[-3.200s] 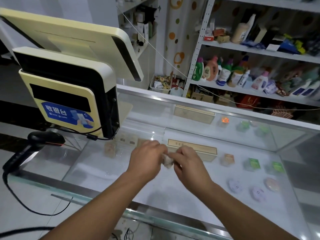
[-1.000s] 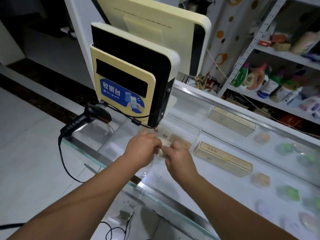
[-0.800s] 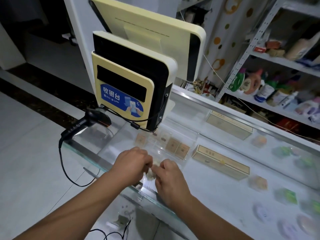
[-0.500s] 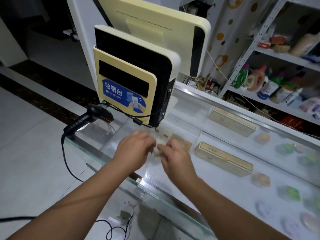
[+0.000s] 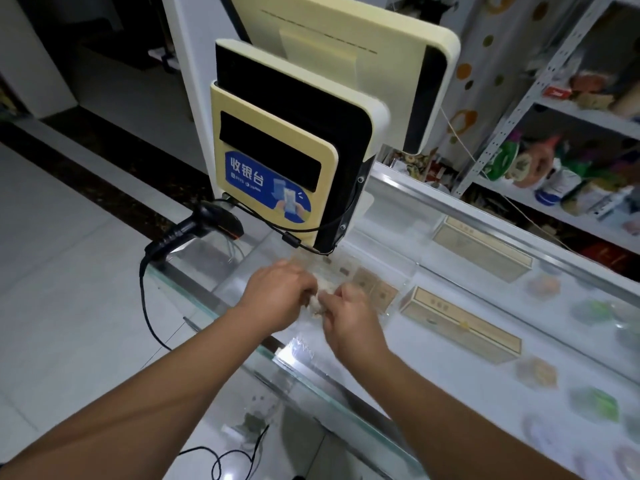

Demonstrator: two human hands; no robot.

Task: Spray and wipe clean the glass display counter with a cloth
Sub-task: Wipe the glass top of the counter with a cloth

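Cloth (image 5: 317, 302) (small, wadded) sits just before the payment terminal (image 5: 273, 157).

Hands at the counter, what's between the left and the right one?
A small crumpled pale cloth, pinched by the left hand and right hand from either side, over the glass counter; head view.

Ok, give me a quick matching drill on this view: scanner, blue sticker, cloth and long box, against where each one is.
Things:
1 scanner
2 blue sticker
3 cloth
4 long box

Places:
A pinched between the left hand and right hand
B inside the counter, right of both hands
C on the yellow screen
D at the counter's left end

Pairs: 1-D, 2-C, 3-A, 4-B.
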